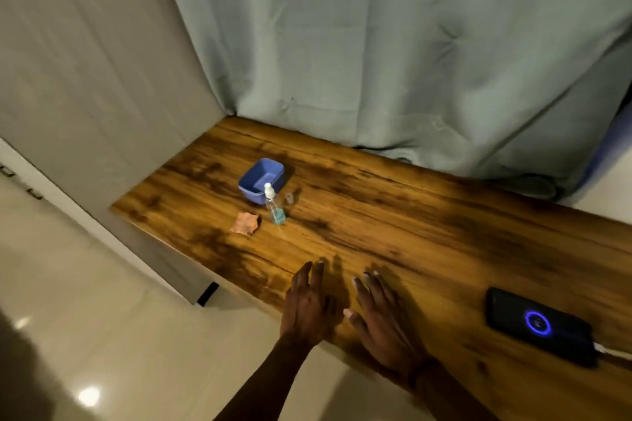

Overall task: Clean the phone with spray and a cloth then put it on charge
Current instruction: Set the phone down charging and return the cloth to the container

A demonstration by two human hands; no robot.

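Observation:
A black phone [538, 326] lies flat at the table's near right, its screen lit with a blue ring, and a white cable [612, 351] is plugged into its right end. A small clear spray bottle [273, 204] with blue liquid and a white nozzle stands upright mid-table. Its clear cap [290, 196] lies just right of it. A crumpled pink cloth [245, 223] lies left of the bottle. My left hand [307, 304] and my right hand [378, 314] hover side by side over the table's front edge, fingers straight, holding nothing.
A blue plastic tub [261, 178] sits behind the bottle on the wooden table [410, 215]. Grey-green curtains [376, 44] hang along the table's back and left sides. Pale tiled floor [102, 318] lies to the left of the table.

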